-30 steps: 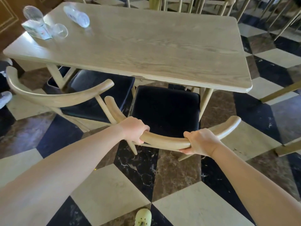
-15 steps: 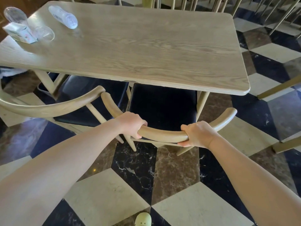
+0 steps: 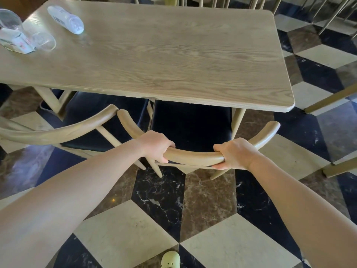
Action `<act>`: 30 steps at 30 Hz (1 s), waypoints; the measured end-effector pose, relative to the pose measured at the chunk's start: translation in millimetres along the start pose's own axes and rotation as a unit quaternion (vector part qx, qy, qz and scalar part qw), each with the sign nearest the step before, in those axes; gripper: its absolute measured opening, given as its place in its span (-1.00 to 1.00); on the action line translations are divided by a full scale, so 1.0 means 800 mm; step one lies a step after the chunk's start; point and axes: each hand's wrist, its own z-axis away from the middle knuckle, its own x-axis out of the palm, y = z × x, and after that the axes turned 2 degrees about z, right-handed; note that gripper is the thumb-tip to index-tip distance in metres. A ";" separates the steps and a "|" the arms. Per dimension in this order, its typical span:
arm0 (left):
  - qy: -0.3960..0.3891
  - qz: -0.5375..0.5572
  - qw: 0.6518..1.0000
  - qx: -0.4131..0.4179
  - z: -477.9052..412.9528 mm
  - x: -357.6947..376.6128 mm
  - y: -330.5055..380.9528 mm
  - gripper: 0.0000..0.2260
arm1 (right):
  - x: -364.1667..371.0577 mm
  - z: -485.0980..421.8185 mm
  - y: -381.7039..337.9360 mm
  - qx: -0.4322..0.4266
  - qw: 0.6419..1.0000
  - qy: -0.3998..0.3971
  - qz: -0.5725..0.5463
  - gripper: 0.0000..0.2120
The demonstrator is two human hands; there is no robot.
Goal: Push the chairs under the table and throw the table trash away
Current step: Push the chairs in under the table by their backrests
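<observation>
Pale wood forms the curved backrest rail of the near chair, which is gripped at two places. The left hand is wrapped over the rail's left part, its fingers curled closed under the wood; the right hand is clamped on the right part in the same way, thumb laid along the rail. The rail's long axis is seen to run left to right, parallel to the near edge of the surface, with both ends bowed away from the person toward that edge. The chair's black seat is tucked partly beneath the surface, facing it. A second chair is placed just left of the first, its rail end almost touching the first rail, its dark seat also partly under the surface. At the surface's far-left corner, a clear plastic bottle is laid on its side, long axis slanted from far-left to near-right. Near it, a small white carton is set between two clear cups, one of them tipped over. A checkered marble floor lies beneath, and a pale green shoe tip is seen at the bottom edge.
</observation>
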 end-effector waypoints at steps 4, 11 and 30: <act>-0.018 0.025 0.999 -0.015 0.003 -0.004 0.003 -0.57 | -0.006 -0.001 -0.003 0.029 0.997 -0.024 -0.060 -0.61; -0.091 0.066 0.990 -0.084 -0.002 -0.010 0.005 -0.46 | -0.016 -0.009 -0.004 0.052 0.981 -0.116 -0.148 -0.49; -0.251 0.245 0.909 -0.226 -0.119 -0.171 0.111 -0.46 | -0.039 0.050 0.162 -0.033 0.931 -0.248 -0.266 -0.51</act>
